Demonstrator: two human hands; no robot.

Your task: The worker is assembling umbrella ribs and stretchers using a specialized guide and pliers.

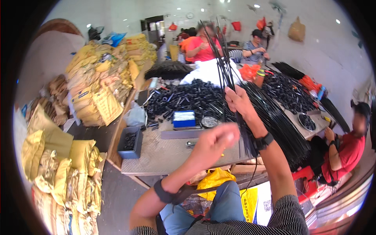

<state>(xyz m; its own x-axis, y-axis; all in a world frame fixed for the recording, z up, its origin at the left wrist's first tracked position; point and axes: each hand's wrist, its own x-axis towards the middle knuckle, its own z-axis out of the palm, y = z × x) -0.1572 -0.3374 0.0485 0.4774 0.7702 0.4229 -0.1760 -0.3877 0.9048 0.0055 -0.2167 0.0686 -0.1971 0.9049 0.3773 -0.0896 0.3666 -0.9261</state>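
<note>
Over the near part of a cluttered worktable (150, 158), the right hand (239, 101) has its fingers curled and pressed together around a bundle of thin black rods (223, 70). Bundle stands roughly upright, slightly tilted, upper ends fanning apart above the fist; lower ends overlap other black stock, so exact end point can't be told.

Left hand (218, 141) is lower and left of the right one, apart from it, in front of the table's near area. Its fingers look bent inward, motion-blurred; cannot tell whether they pinch anything. Dark bands sit on both wrists.

Behind the hands: a wide heap of small black parts (180, 98), with a blue box (184, 119) and a round dish (209, 122) at its near edge. Just right of the right forearm, a thick spread of long black rods (280, 131) slants across the table. Grey-blue bin (135, 154) with dark small pieces at the table's left corner.

Across the table, a white sack (205, 72) and two co-workers; another in red sits at far right. Yellow sacks (100, 86) stacked on the left.
</note>
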